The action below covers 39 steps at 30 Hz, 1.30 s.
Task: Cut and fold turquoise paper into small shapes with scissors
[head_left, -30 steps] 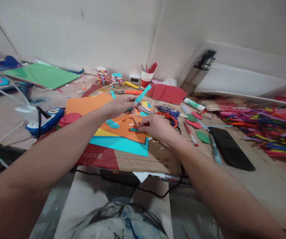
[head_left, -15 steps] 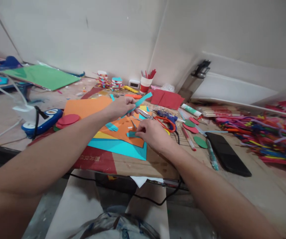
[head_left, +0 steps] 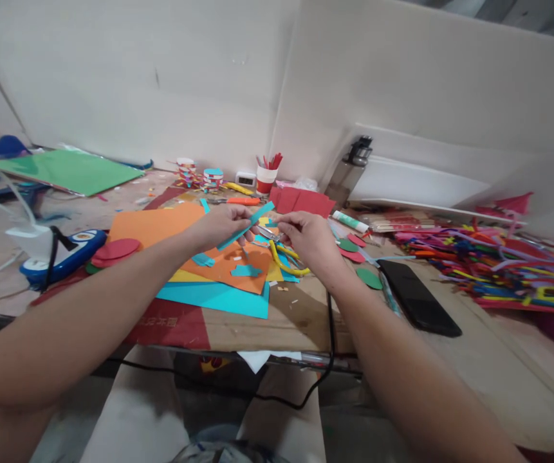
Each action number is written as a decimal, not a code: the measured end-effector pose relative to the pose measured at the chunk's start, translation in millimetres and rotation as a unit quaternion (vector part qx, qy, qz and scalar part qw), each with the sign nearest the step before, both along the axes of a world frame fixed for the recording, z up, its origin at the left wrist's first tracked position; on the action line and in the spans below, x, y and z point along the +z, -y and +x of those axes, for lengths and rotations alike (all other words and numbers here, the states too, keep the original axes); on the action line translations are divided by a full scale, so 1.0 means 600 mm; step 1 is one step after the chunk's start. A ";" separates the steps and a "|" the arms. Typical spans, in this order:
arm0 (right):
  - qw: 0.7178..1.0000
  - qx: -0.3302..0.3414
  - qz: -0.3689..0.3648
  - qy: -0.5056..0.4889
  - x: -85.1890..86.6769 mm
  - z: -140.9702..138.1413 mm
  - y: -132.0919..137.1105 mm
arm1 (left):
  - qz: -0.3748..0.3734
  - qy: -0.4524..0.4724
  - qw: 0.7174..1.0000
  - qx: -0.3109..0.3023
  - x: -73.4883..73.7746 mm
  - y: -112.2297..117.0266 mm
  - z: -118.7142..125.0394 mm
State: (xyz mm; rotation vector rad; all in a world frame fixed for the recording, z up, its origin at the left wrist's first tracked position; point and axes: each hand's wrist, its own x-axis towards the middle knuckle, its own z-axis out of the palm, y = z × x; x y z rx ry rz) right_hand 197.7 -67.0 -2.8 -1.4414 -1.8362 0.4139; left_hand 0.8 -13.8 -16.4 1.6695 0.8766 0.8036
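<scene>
My left hand (head_left: 226, 226) is closed on a narrow light-blue paper strip (head_left: 262, 211), which slants up and right past the fingers. Just to its right, my right hand (head_left: 305, 236) has thumb and fingers pinched together; whatever is between them I cannot make out. Below the fingers lie yellow-handled scissors (head_left: 286, 267). A small blue paper piece (head_left: 246, 271) rests on orange paper (head_left: 223, 270), and a bunched blue piece (head_left: 203, 259) is left of it. A larger blue sheet (head_left: 219, 299) sticks out underneath towards me.
At the left are a blue power strip (head_left: 86, 244) and red paper circles (head_left: 118, 249). Small cups (head_left: 213, 179), a clock (head_left: 245, 180) and red paper (head_left: 305, 201) stand or lie behind. A black phone (head_left: 419, 299) and colourful pipe cleaners (head_left: 498, 263) are at the right.
My right hand has let go of the small blue piece, now lying on the orange paper, and risen towards the left hand. The left hand keeps the strip. The view has shifted slightly.
</scene>
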 end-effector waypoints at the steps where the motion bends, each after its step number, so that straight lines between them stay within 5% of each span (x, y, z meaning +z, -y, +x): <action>1: 1.000 -0.004 0.000 -0.008 0.001 0.001 0.000 | 0.011 -0.005 1.000 0.003 0.001 0.001 0.001; 7: 0.989 -0.011 -0.001 -0.148 0.005 -0.009 0.001 | 0.009 -0.005 1.000 0.011 0.005 0.016 0.013; 11: 0.919 0.007 -0.077 -0.385 -0.001 -0.015 -0.006 | -0.046 0.061 0.997 0.023 0.009 0.030 0.021; 14: 0.874 0.011 -0.122 -0.471 -0.006 -0.015 -0.010 | -0.062 0.083 0.994 0.029 0.011 0.033 0.023; 22: 0.849 0.028 -0.162 -0.503 -0.008 -0.020 -0.005 | -0.067 0.102 0.991 0.050 0.008 0.027 0.020; 39: 0.871 0.025 -0.178 -0.457 -0.008 -0.026 -0.006 | -0.062 0.071 0.995 -0.014 0.018 0.040 0.028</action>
